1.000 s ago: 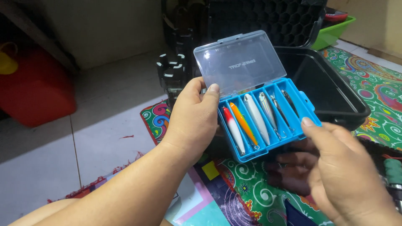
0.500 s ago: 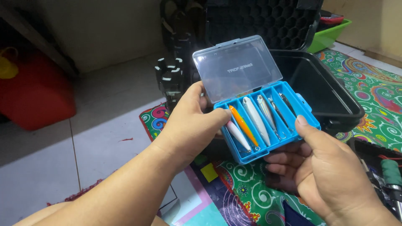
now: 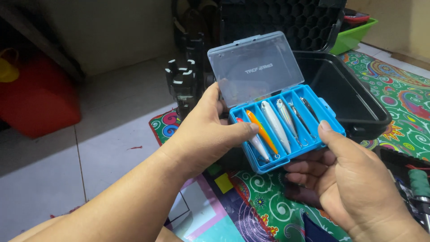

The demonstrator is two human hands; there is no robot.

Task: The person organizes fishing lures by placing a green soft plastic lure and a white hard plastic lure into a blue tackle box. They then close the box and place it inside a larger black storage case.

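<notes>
A small blue tackle box with a clear lid standing open is held up in front of me. Its slots hold several slim fishing lures, one orange, the rest silvery. My right hand supports the box from below, its thumb on the front right rim. My left hand reaches in from the left, its thumb over the leftmost slots and touching a lure there, its fingers behind the lid's hinge side.
A large open black hard case lies behind the box on a colourful patterned mat. A black stand-like object rises on the left. A red container sits far left on pale floor tiles. A green tray is at the back right.
My left thumb has slid from the lid's edge down onto the leftmost lures. The box has shifted slightly right and closer, with my right hand coming further under it.
</notes>
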